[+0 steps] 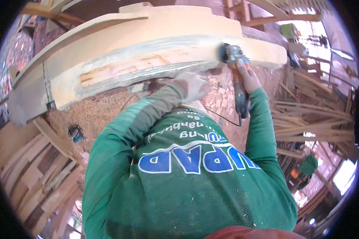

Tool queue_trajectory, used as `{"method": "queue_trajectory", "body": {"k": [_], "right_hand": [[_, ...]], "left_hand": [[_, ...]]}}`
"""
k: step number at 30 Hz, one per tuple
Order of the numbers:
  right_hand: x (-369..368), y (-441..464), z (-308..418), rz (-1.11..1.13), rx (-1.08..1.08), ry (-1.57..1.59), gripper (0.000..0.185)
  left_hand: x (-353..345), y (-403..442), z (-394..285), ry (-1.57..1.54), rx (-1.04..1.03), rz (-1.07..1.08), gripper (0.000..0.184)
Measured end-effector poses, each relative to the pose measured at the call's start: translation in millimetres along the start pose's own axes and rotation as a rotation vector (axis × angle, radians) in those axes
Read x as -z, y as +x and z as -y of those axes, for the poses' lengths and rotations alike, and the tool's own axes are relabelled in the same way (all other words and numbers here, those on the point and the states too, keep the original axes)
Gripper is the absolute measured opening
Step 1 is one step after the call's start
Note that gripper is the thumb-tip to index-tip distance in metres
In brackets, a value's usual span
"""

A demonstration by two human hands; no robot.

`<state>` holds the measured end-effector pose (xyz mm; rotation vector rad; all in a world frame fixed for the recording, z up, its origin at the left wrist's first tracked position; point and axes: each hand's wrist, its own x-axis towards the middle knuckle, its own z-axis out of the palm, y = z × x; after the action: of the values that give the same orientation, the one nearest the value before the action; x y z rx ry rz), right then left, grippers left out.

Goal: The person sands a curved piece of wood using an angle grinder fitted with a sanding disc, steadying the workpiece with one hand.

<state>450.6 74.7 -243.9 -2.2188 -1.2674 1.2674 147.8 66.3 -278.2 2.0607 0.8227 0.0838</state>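
Note:
My right hand (249, 79) is wrapped round the body of an angle grinder (240, 85), with its cord hanging below. The grinder's round disc (222, 52) is blurred and lies against the right part of a long, curved, cream-coloured workpiece (179, 24). Along its middle runs a strip of bare wood (143, 65), bordered by grey patches. My left hand (195, 85) is close to the workpiece's near edge, in front of my body. Blur hides its fingers, and I cannot make out anything in it.
Shavings and small wood offcuts (221, 97) cover the ground under the workpiece. Boards (40, 179) are stacked at left, and long sticks (307, 119) lie piled at right. A small blue object (75, 134) sits on the ground at left. Timber framing (283, 18) stands behind.

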Motion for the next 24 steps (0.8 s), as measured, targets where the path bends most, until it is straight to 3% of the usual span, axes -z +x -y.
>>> {"method": "queue_trajectory", "body": {"k": [1, 4, 11, 14, 24], "right_hand": [[0, 1, 10, 0.075, -0.041, 0.089, 0.079], [1, -13, 47, 0.253, -0.115, 0.262, 0.07], [-96, -23, 90, 0.532, 0.086, 0.127, 0.056], [-156, -40, 110, 0.46, 0.392, -0.049, 0.054], [-293, -89, 213, 0.672, 0.384, -0.129, 0.046]], "left_hand": [[7, 4, -13, -0.225, 0.08, 0.17, 0.051], [-3, -1, -24, -0.643, 0.087, -0.083, 0.058], [16, -56, -9, -1.561, 0.422, -0.158, 0.102], [26, -96, 13, -1.712, 0.455, -0.242, 0.098], [74, -233, 63, -2.013, 0.535, -0.444, 0.077]]}}
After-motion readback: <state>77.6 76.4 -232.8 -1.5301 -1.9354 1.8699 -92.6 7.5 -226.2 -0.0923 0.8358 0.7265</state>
